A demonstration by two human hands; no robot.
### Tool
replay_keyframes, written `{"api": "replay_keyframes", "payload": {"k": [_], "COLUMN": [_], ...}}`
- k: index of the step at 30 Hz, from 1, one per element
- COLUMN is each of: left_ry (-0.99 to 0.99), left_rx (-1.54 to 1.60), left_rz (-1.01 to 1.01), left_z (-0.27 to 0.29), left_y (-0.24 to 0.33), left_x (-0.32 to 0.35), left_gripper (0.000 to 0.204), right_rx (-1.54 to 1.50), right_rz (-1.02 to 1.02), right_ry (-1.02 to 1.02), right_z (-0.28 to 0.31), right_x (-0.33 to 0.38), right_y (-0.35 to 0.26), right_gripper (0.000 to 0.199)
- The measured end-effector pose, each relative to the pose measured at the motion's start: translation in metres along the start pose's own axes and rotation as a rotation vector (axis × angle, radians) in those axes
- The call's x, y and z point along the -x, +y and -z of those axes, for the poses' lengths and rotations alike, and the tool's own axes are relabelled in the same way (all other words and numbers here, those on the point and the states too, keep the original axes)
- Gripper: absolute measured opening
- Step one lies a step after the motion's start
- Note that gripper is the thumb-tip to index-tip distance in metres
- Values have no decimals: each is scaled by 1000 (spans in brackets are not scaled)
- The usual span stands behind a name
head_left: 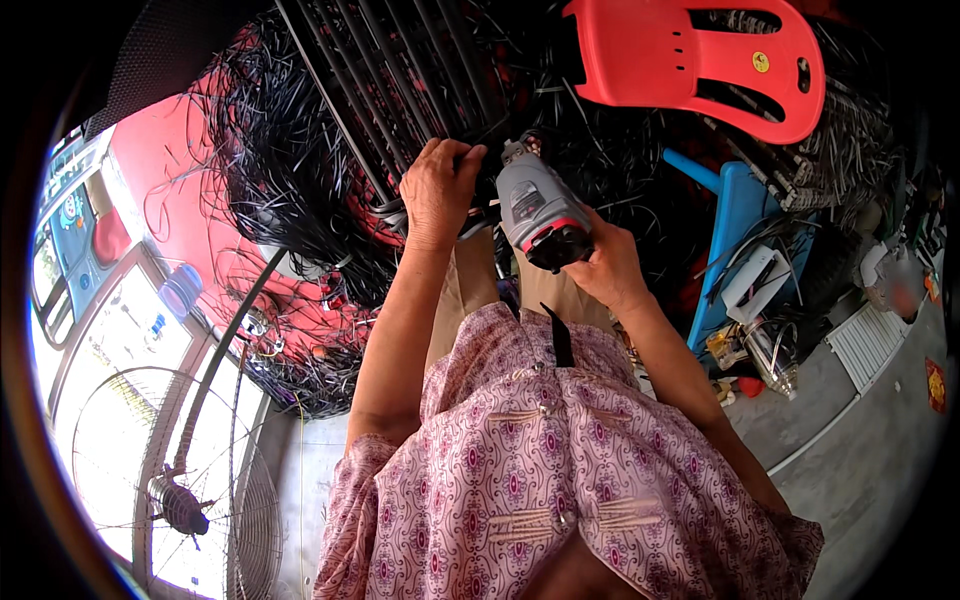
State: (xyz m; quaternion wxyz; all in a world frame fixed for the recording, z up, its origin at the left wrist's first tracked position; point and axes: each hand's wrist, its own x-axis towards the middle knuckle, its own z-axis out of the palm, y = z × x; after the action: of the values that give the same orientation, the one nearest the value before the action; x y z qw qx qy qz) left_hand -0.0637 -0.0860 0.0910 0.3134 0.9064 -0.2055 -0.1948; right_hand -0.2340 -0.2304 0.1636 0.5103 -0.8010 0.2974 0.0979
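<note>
My right hand (612,262) is wrapped round the handle of a grey power tool (535,200) with red trim and a black rear end. The tool's metal nose points away from me, and its exact kind does not show. Left of it, my left hand (438,190) is closed at the near end of a black slatted frame (400,80); whatever its curled fingers hold is hidden. Black flat strips (280,150) lie in a heap beside the frame. Below both hands are my knees and patterned shirt (520,450).
At the far right sits a red plastic chair (690,60). A blue plastic chair (735,220) bears a white box (757,283) and strips. A standing fan (180,500) is at the lower left. Red sheeting (165,170) lies under the strips on the left.
</note>
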Motion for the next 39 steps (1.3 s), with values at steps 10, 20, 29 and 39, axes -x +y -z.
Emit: {"api": "replay_keyframes", "payload": {"k": [10, 20, 29, 39], "left_ry": [9, 194, -49, -169], "left_rx": [6, -81, 443, 420], "left_rz": [-29, -291, 161, 205], "left_z": [-5, 26, 55, 42], "left_y": [2, 12, 34, 27], "left_x": [-2, -13, -28, -29], "left_gripper": [23, 24, 43, 24], "right_rx": [128, -265, -257, -288], "right_rz": [-121, -233, -531, -400], "right_ry": [-22, 215, 284, 251], "right_z": [7, 40, 76, 52], "right_x": [-7, 39, 74, 59], "right_y": [-18, 66, 97, 87], "right_gripper": [48, 23, 35, 27]}}
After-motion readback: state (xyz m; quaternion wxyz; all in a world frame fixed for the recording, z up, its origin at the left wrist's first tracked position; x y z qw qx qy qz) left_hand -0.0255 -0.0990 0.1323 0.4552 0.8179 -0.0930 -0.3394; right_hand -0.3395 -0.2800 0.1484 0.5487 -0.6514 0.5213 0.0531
